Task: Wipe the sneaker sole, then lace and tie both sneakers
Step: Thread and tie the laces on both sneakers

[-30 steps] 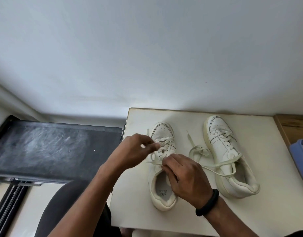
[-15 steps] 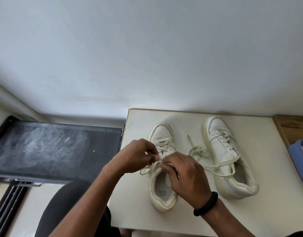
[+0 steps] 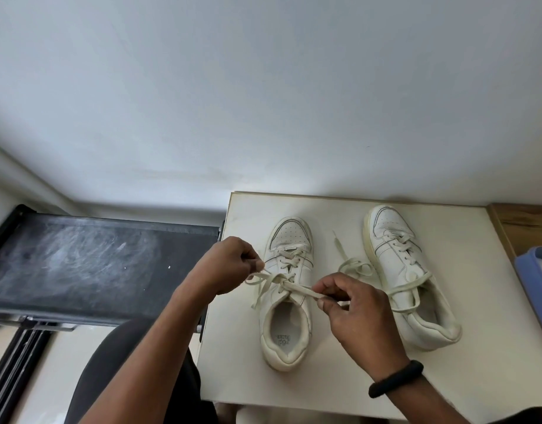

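Two white sneakers stand toe-away on a cream table [image 3: 349,381]. Over the left sneaker [image 3: 286,328] its lace [image 3: 280,284] is knotted above the tongue. My left hand [image 3: 230,264] pinches the lace loop on the left side. My right hand [image 3: 352,304], with a black band on the wrist, pinches the lace on the right side, stretched taut from the knot. The right sneaker [image 3: 407,270] lies apart from both hands, its lace [image 3: 355,267] loose and trailing over the table and its collar.
A black scuffed tray-like surface [image 3: 89,264] lies left of the table, slightly lower. A blue bin edge [image 3: 535,280] and a wooden surface [image 3: 523,224] sit at the far right. A white wall rises behind the table. My dark-clad knee [image 3: 116,362] is below left.
Both hands have drawn apart sideways, pulling the left sneaker's lace out from the knot; earlier they were close together over the tongue.
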